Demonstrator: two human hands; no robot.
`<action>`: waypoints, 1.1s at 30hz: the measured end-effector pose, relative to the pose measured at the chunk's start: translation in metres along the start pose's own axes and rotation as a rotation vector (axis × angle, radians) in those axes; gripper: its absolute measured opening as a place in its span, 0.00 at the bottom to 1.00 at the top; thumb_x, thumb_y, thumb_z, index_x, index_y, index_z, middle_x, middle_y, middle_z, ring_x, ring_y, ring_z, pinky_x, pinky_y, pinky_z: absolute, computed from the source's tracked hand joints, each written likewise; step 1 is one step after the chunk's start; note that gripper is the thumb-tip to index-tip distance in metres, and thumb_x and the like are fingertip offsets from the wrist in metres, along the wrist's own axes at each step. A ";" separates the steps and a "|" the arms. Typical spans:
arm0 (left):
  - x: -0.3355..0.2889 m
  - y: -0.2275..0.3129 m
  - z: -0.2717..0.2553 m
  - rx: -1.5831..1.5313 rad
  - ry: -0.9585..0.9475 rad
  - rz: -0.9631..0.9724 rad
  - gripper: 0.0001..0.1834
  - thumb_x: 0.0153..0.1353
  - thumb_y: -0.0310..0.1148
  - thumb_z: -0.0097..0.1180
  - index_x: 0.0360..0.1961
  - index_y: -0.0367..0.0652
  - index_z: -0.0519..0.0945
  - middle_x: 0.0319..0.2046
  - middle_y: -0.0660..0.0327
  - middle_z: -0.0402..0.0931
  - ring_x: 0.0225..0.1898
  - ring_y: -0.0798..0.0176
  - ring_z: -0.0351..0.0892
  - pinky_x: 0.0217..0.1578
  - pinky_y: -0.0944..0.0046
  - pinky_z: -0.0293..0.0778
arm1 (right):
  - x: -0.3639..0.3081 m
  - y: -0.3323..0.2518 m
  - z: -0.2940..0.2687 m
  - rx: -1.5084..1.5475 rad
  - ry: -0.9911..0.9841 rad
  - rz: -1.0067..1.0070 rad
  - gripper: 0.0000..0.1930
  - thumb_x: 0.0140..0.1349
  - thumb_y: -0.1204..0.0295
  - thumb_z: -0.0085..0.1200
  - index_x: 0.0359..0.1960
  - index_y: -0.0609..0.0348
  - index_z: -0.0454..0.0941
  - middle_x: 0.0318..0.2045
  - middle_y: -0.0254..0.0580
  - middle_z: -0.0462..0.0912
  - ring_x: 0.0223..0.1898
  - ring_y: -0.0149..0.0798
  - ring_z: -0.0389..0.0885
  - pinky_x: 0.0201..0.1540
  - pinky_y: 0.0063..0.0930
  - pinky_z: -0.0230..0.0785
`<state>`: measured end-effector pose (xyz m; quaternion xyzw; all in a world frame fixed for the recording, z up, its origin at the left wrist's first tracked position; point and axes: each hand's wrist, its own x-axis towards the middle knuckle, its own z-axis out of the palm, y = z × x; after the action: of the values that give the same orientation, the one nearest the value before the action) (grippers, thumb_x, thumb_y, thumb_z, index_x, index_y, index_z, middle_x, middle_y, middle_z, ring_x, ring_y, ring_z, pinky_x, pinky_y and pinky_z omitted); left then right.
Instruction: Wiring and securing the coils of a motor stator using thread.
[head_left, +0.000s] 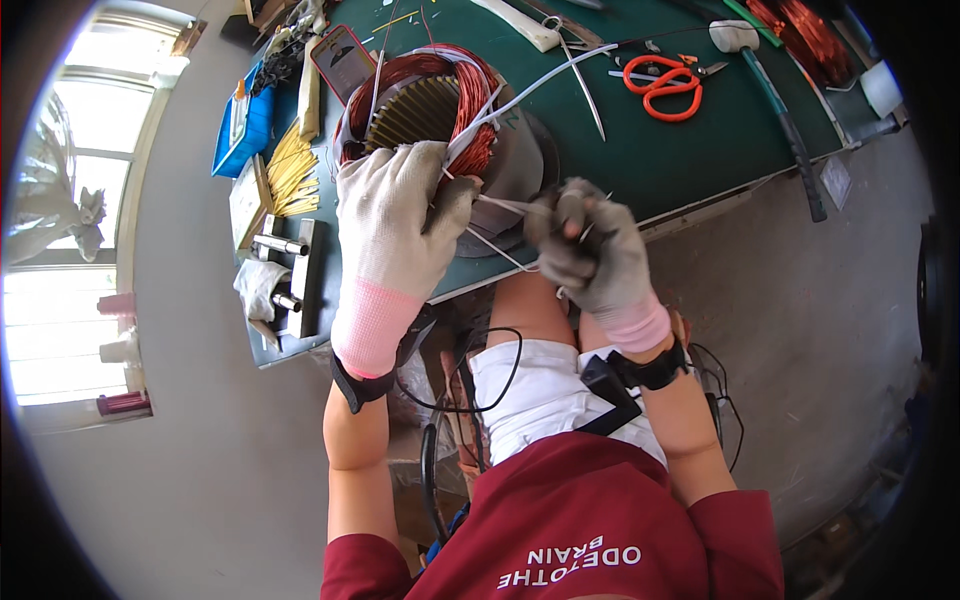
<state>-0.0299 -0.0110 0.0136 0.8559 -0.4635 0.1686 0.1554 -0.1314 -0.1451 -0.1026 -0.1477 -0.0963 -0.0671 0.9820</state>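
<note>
A motor stator [515,180] with a grey metal shell stands near the table's front edge. Red-brown copper winding [478,95] bulges round its slotted bore, bound in places with white cord. My left hand [390,215], in a pale glove with a pink cuff, is closed over the near side of the winding, its fingertips partly hidden. To its right, my right hand [600,240], in a similar, dirtier glove, is closed and slightly blurred. A white cord [500,204] stretches from the winding into its fingers; another length loops below, between the hands.
Orange-handled scissors [662,88], a white-headed mallet [770,100] and more copper wire [800,40] lie to the right on the green table [650,165]. Left are a phone [343,62], a blue bin [243,125], yellow strips [292,175] and metal blocks [305,275]. A black cable [518,365] hangs below.
</note>
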 end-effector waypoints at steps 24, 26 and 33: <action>0.012 -0.027 -0.016 0.024 -0.063 0.228 0.15 0.46 0.37 0.65 0.32 0.41 0.79 0.24 0.58 0.74 0.33 0.52 0.73 0.37 0.55 0.66 | -0.137 -0.137 -0.055 -2.541 0.834 -0.182 0.12 0.63 0.76 0.45 0.46 0.57 0.77 0.43 0.52 0.76 0.38 0.48 0.77 0.44 0.37 0.70; 0.016 -0.030 -0.017 0.067 -0.054 0.349 0.17 0.43 0.38 0.67 0.33 0.41 0.80 0.27 0.57 0.77 0.39 0.51 0.75 0.42 0.53 0.68 | -0.085 -0.104 0.000 -2.268 0.485 -0.412 0.14 0.60 0.81 0.44 0.46 0.57 0.77 0.47 0.50 0.76 0.41 0.49 0.77 0.45 0.37 0.69; 0.012 -0.030 -0.014 0.007 -0.078 0.240 0.17 0.44 0.39 0.66 0.35 0.42 0.79 0.26 0.56 0.76 0.39 0.49 0.74 0.46 0.53 0.69 | 0.015 -0.015 0.044 -1.891 0.138 -0.874 0.21 0.49 0.85 0.57 0.46 0.54 0.77 0.37 0.41 0.79 0.35 0.45 0.78 0.38 0.37 0.70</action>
<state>-0.0001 0.0017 0.0283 0.8008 -0.5677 0.1539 0.1130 -0.1261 -0.1475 -0.0543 -0.8044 0.0067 -0.4731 0.3592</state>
